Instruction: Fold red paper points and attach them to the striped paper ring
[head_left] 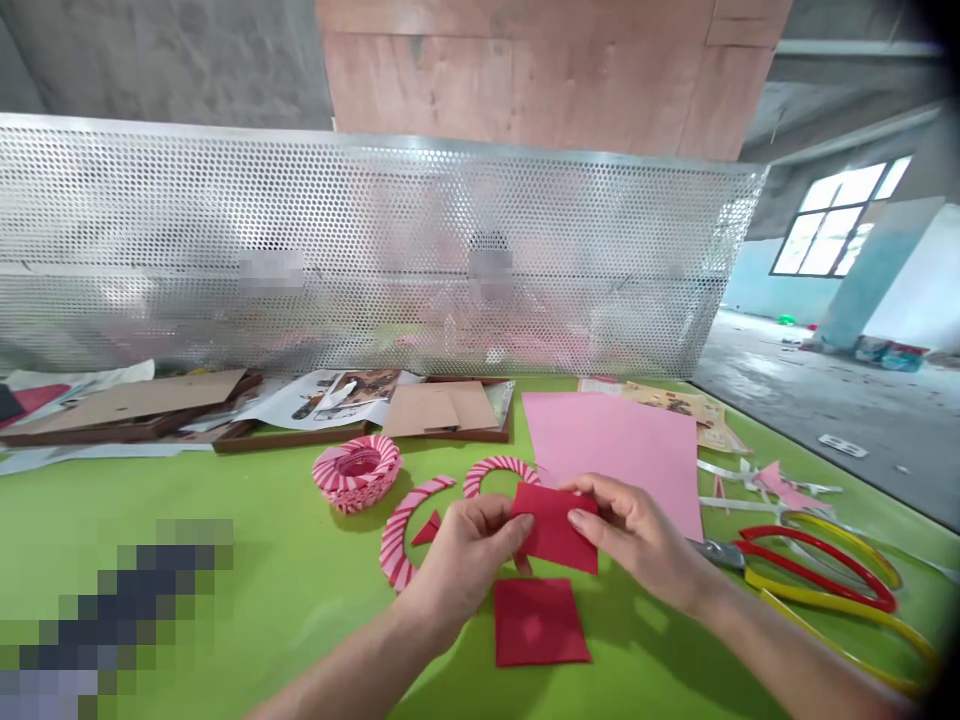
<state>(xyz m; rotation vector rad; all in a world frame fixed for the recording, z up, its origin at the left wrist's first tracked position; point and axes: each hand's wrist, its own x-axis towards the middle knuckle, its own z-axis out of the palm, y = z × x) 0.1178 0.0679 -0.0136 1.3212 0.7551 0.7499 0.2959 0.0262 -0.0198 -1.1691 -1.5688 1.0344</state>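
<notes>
My left hand [465, 560] and my right hand [637, 535] pinch a square of red paper [555, 525] between them, just above the green table [225, 500]. A second red paper square [538, 622] lies flat below my hands. Close to my left hand are a small red paper triangle [427, 530] and a curved strip of pink-and-red striped paper [401, 530]. A similar striped arc [499, 472] lies behind the held square. Beyond them stands a small striped woven paper basket [357, 472]. A large pink sheet [607, 445] lies partly under my right fingers.
Right of my right hand lie scissors with red handles [817, 565] and a yellow-rimmed loop [840, 590], with pink scraps [780, 485] behind. Cardboard sheets [442, 408] and printed papers [330, 398] lie at the far edge before a perforated metal screen [375, 250].
</notes>
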